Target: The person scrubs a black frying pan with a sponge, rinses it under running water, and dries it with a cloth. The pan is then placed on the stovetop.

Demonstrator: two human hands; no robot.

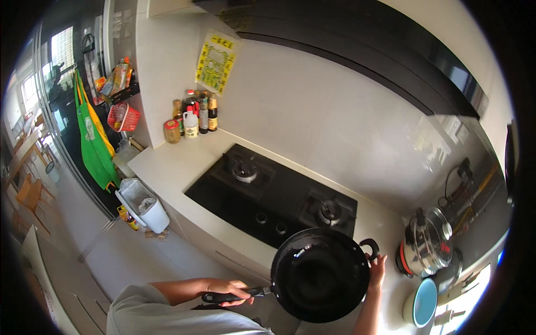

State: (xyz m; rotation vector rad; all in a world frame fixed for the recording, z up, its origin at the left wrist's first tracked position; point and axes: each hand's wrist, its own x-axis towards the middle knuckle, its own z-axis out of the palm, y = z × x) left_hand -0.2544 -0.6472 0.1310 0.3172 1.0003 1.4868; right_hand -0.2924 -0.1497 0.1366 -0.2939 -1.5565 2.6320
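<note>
A black wok (320,276) with a wet-looking sheen inside hangs in front of the counter, its far rim overlapping the stove's front edge. My left hand (229,292) grips its long black handle. On the other side my right hand (377,270) is at the small curved helper handle (370,248), with the fingers partly hidden behind it. Beyond the wok lies a black glass two-burner gas stove (268,201). Its left burner (245,171) and right burner (330,212) carry no pots.
Several sauce bottles (191,121) stand in the back left corner. To the right are a steel pot (423,251) with a glass lid and a blue bowl (424,302). A range hood (356,54) overhangs the stove. A white bin (144,205) stands beside the counter's left end.
</note>
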